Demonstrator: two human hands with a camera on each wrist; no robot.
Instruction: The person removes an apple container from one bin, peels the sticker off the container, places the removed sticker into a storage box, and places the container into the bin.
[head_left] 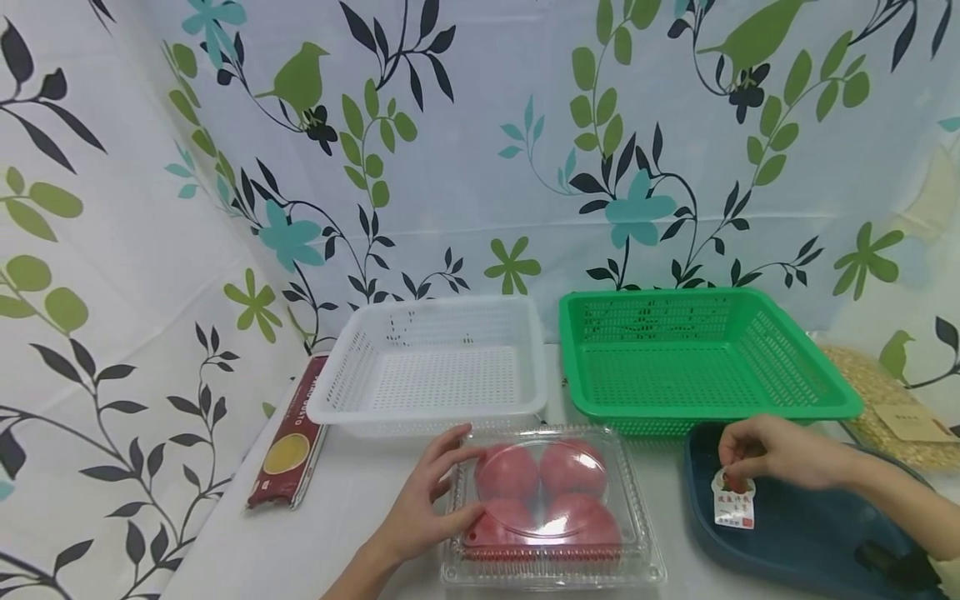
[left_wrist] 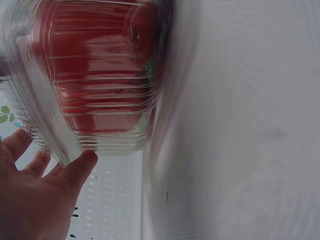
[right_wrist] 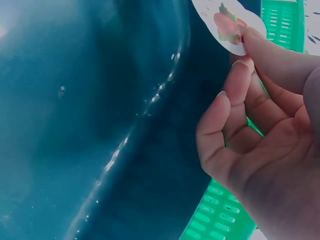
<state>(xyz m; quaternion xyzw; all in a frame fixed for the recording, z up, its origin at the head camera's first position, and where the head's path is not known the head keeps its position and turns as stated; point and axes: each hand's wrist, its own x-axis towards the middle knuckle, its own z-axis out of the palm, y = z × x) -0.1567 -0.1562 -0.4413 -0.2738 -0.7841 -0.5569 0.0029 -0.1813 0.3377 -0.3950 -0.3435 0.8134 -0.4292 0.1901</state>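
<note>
A clear plastic clamshell box point(head_left: 645, 550) with several red round fruits point(head_left: 506, 473) inside stands on the white table. My left hand point(head_left: 427, 500) touches its left side, the fingers spread and the thumb near the front corner. In the left wrist view the thumb point(left_wrist: 82, 167) meets the box's ribbed edge. My right hand point(head_left: 787, 452) pinches a small white label point(head_left: 733, 510) with a red fruit picture between thumb and index finger. It holds the label above the dark blue tray point(head_left: 795, 533). The right wrist view shows the other fingers point(right_wrist: 215, 125) loosely bent.
Behind the box stand a white perforated basket point(head_left: 427, 417) and a green perforated basket point(head_left: 720, 412). A dark red packet point(head_left: 288, 446) lies at the left. A bag of yellowish grains point(head_left: 885, 400) lies at the right. A leaf-patterned cloth point(head_left: 480, 167) hangs behind.
</note>
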